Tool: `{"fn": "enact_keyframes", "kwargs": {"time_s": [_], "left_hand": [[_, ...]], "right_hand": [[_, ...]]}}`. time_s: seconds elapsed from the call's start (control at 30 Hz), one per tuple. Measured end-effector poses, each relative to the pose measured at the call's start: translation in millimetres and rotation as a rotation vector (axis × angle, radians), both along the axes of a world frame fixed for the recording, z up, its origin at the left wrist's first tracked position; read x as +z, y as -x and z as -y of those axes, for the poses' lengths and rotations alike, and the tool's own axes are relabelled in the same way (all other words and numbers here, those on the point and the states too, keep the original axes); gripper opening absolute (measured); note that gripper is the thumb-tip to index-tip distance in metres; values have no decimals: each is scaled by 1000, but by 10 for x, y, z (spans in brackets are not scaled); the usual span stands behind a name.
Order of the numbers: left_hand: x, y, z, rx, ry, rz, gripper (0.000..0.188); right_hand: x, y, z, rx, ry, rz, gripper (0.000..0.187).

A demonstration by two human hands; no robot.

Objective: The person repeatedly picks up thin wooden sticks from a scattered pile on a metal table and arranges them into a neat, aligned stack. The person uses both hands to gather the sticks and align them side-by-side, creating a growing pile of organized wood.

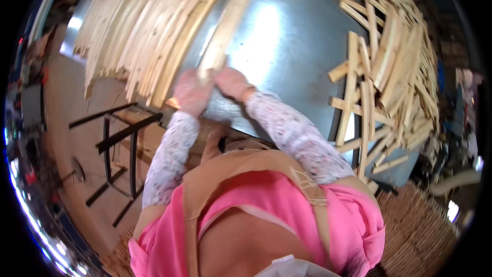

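A small bundle of pale wooden slats [226, 30] lies lengthwise on a grey metal tabletop [292, 46], pointing away from me. At its near end my left hand [192, 93] is closed around the left side. My right hand [233, 83] presses in from the right with its fingers curled against the same end. Both hands look pinkish and slightly blurred, and the fingertips are partly hidden. Left of the bundle, many more slats [148, 25] lie side by side in a row, their near ends jutting past the table edge.
A loose, crisscrossed heap of wooden pieces [394, 56] covers the table's right side. Below the left edge stands a black metal frame [130, 136] on the floor. Stacked wooden pieces [415, 220] sit at the lower right, behind my arm.
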State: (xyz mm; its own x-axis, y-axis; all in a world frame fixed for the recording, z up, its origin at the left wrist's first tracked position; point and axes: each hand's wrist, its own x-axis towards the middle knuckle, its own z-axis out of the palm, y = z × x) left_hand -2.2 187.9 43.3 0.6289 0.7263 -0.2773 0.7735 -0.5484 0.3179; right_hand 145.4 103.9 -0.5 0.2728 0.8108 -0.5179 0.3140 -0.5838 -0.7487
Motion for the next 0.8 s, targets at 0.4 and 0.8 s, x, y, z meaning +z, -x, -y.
{"fn": "enact_keyframes", "kwargs": {"time_s": [0.4, 0.8], "left_hand": [[-201, 326, -379, 256, -110, -280, 111], [110, 457, -374, 302, 40, -220, 104]], "right_hand": [[-47, -787, 1589, -293, -105, 650, 63], [224, -1092, 3842, -762, 183, 647, 76]]}}
